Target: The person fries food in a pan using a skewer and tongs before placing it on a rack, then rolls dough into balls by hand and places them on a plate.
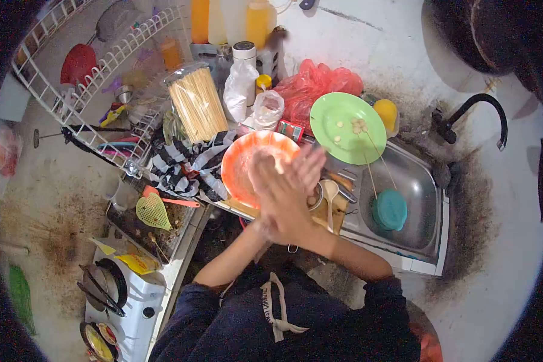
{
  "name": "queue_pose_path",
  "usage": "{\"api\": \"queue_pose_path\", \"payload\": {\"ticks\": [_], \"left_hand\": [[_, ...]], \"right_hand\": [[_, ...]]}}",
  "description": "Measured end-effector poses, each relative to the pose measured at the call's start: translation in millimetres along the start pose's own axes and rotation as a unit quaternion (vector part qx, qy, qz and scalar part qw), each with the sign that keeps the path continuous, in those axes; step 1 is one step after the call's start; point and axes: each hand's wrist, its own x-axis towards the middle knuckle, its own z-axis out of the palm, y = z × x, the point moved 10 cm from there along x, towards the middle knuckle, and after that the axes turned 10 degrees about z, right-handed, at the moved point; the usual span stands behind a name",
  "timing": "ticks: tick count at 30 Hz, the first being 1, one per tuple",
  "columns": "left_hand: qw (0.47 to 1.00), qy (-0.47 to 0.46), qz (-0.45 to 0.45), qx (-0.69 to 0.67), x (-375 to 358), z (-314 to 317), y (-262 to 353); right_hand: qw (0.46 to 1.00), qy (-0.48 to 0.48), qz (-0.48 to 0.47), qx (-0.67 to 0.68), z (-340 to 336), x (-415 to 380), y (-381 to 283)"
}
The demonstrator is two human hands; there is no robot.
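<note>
My right hand and my left hand are pressed palm against palm over the right part of an orange-rimmed plate. Both have their fingers stretched out and are blurred. Whether anything lies between the palms is hidden. To the right, a light green plate holds a few small pale pieces and two thin sticks with pale lumps at their upper ends. Below the hands, a pale spoon and a knife rest on a wooden board.
A steel sink with a teal bowl and a black faucet is at right. Behind stand a pack of sticks, a red bag and bottles. At left are a dish rack and a stove.
</note>
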Motion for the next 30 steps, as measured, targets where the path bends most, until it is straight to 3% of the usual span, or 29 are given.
{"api": "queue_pose_path", "payload": {"ticks": [1,3,5,6,7,9,11,12,15,16,17,20,22,25,26,27,30], "left_hand": [[1.000,0.000,-0.005,-0.001,10.9,9.8,3.7],[0.992,0.052,0.078,0.088,36.5,20.6,33.6],[0.986,0.061,0.081,0.134,45.6,26.2,29.4],[0.984,0.095,0.027,0.149,46.0,17.6,11.9],[0.978,0.128,-0.026,0.165,46.5,9.3,-4.9],[0.979,0.072,0.005,0.190,62.6,19.6,-19.7],[0.969,-0.036,0.070,0.236,80.1,41.0,-27.2],[0.970,-0.039,0.065,0.233,91.4,36.7,-27.8],[0.991,0.112,0.047,0.060,137.6,-18.9,-12.1],[0.982,0.079,0.052,0.165,147.1,-20.7,-6.5],[0.982,0.079,0.049,0.163,158.1,-30.1,-3.8],[0.946,0.151,0.083,0.274,175.2,-66.7,16.6],[0.926,0.167,0.090,0.326,175.0,-71.3,30.0],[0.894,0.185,0.100,0.396,159.4,-65.1,52.1],[0.883,0.176,0.109,0.420,154.1,-59.7,59.2],[0.872,0.167,0.119,0.444,148.7,-53.4,67.2],[0.865,0.151,0.125,0.462,119.5,-26.7,87.2]], "right_hand": [[0.997,-0.021,-0.063,0.030,1.3,-5.5,-13.8],[0.996,-0.032,-0.070,0.054,4.7,-6.9,2.6],[0.998,0.018,0.036,-0.043,-11.3,12.2,53.9],[0.998,0.020,0.039,-0.046,-21.9,22.3,65.0],[0.994,0.065,0.083,0.003,-44.8,33.9,82.2],[0.984,0.113,0.127,0.051,-55.2,41.7,97.3],[0.919,0.391,0.024,-0.033,-81.4,24.7,71.8],[0.993,0.081,0.043,0.076,-54.7,36.3,90.0],[0.997,0.037,0.051,-0.032,-46.1,32.8,110.9],[0.994,0.020,0.067,-0.085,-46.3,34.3,125.2],[0.994,0.020,0.070,-0.086,-47.6,38.4,142.7],[0.991,-0.034,0.127,-0.010,-45.7,52.5,200.2],[0.971,-0.076,0.198,0.112,-47.2,54.0,226.3],[0.971,-0.121,0.189,0.077,-61.4,46.5,226.5],[0.989,-0.068,0.130,0.038,-68.6,46.7,226.4],[0.988,-0.070,0.128,0.040,-73.9,45.9,219.1],[0.977,-0.068,0.198,0.047,-96.1,38.3,201.0]]}}
